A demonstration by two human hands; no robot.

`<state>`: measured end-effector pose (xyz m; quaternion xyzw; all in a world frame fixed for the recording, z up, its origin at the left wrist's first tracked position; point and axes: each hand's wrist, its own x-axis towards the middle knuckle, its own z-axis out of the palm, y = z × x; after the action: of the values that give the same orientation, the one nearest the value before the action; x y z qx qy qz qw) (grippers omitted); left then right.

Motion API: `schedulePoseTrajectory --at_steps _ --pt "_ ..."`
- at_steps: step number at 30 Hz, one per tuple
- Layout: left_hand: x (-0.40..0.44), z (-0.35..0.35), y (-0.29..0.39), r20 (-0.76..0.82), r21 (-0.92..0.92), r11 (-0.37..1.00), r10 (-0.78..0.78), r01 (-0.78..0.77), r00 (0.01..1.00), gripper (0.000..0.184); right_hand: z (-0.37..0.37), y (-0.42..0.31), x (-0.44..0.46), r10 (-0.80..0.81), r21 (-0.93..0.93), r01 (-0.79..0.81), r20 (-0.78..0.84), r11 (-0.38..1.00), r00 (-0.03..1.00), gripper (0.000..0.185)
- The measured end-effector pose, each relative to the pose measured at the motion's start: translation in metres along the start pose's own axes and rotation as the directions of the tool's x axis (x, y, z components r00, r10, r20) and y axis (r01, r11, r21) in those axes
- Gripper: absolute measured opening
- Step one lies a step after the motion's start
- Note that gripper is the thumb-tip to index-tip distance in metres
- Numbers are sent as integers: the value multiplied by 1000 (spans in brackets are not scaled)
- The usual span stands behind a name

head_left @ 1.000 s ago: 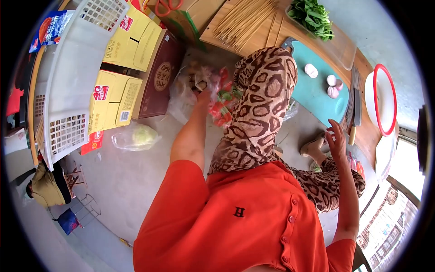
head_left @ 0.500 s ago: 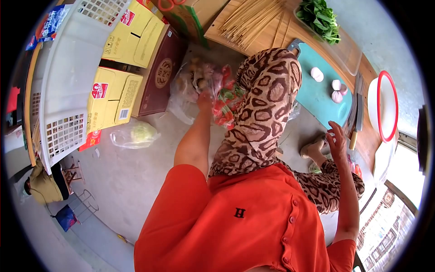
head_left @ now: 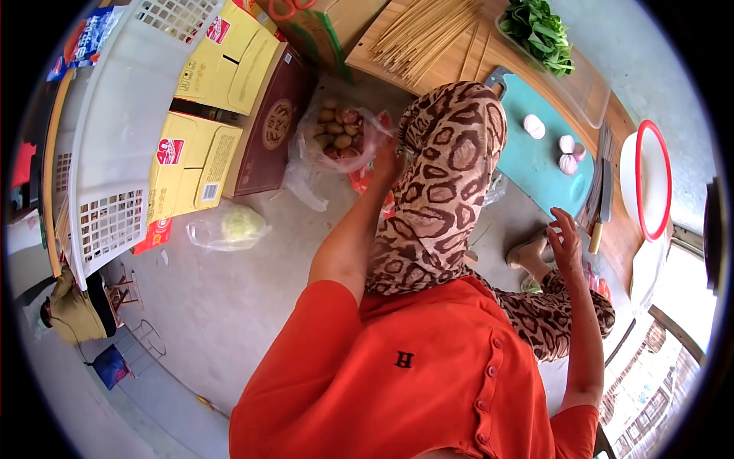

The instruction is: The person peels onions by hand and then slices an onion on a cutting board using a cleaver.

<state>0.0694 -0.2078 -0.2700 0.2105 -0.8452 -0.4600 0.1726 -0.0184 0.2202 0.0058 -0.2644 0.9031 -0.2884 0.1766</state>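
Note:
My left hand [head_left: 388, 162] is low beside my raised knee, at the right rim of a clear plastic bag [head_left: 368, 150]. Its fingers are partly hidden and seem closed on the plastic. Inside the bag lie several brown round potatoes [head_left: 336, 136], some of them reddish. Just below that hand shows part of a red patterned bag [head_left: 359, 181]. My right hand [head_left: 566, 241] hangs in the air with fingers apart and nothing in it, near the lower end of a turquoise cutting board [head_left: 531, 115]. Several whitish-purple bulb pieces [head_left: 567, 162] lie on the board.
A knife [head_left: 605, 203] and a red-rimmed white basin [head_left: 648, 180] are right of the board. Wooden skewers [head_left: 424, 34] and a tub of leafy greens [head_left: 539, 34] stand farther back. Yellow cartons [head_left: 195, 157] and a bagged pale vegetable [head_left: 235, 226] are on the left.
My left hand has moved right, toward my knee, and the red bag has shifted with it. The potatoes in the clear bag now show openly. My right hand has barely moved.

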Motion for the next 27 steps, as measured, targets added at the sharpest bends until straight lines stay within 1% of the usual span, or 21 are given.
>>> schedulePoseTrajectory --at_steps 1,3,4,5,6,7,9,10,11,13,16,18,19,20,21,22,23,24,25,26,27 --pt "0 -17 29 93 50 989 -141 137 986 56 0 1 0 1 -2 -1 1 1000 1000 42" --pt "0 -30 42 175 114 958 -281 264 944 56 2 2 -1 0 -2 0 0 1000 1000 43" --pt "2 -32 40 54 188 978 -100 88 993 57 2 3 -2 9 -4 -9 6 1000 1000 43" --pt "5 -35 41 -52 279 957 96 -78 994 58 2 5 -3 18 -7 -18 11 1000 1000 44" --pt "13 -35 15 -53 280 957 99 -80 994 58 1 4 -2 16 -6 -16 8 1000 1000 44" --pt "24 -34 -29 -114 371 905 266 -207 957 56 0 4 -3 26 -2 -26 -3 1000 1000 45" --pt "37 -54 -48 -152 465 823 437 -326 887 55 -2 11 -4 38 5 -38 -23 999 999 46" --pt "37 -74 -30 -133 248 956 193 -156 972 55 -4 24 -5 50 12 -49 -31 999 998 47" --pt "40 -88 -17 -51 26 999 -42 44 998 54 -6 32 -4 62 15 -61 -52 998 997 47" --pt "36 -106 -8 53 49 999 -4 1 999 54 -12 35 -6 110 19 -109 -84 994 990 47" --pt "40 -133 3 215 62 987 -157 147 964 49 -19 46 -16 182 -34 -187 -114 982 977 46" --pt "46 -153 6 196 77 982 -183 171 963 45 -26 43 -25 201 -74 -209 -107 975 974 51" --pt "53 -161 -6 76 45 993 -114 111 991 45 -28 49 -28 256 -8 -258 -100 966 962 52" --pt "60 -173 15 -36 114 992 -52 56 998 42 -32 53 -28 295 63 -290 -86 955 952 53" --pt "62 -181 67 -117 54 997 -44 51 992 42 -36 51 -27 435 416 -374 -58 829 899 58" --pt "63 -192 127 -201 4 999 -46 47 979 41 -37 48 -25 533 716 -384 20 582 846 64" --pt "69 -193 178 -247 -119 993 -11 -19 969 42 -41 46 -23 538 884 -314 86 348 839 71" --pt "68 -191 228 -298 -238 967 16 -90 954 43 -43 39 -19 543 892 -294 66 345 837 71" --pt "62 -183 288 -252 -301 931 131 -207 959 45 -42 29 -14 542 988 -141 85 62 836 70" --pt "50 -163 340 -219 -371 874 246 -314 944 47 -42 17 -5 529 975 27 97 -221 843 69" --pt "33 -134 376 -106 -488 805 330 -338 938 51 -38 -1 5 518 973 37 88 -227 851 67"
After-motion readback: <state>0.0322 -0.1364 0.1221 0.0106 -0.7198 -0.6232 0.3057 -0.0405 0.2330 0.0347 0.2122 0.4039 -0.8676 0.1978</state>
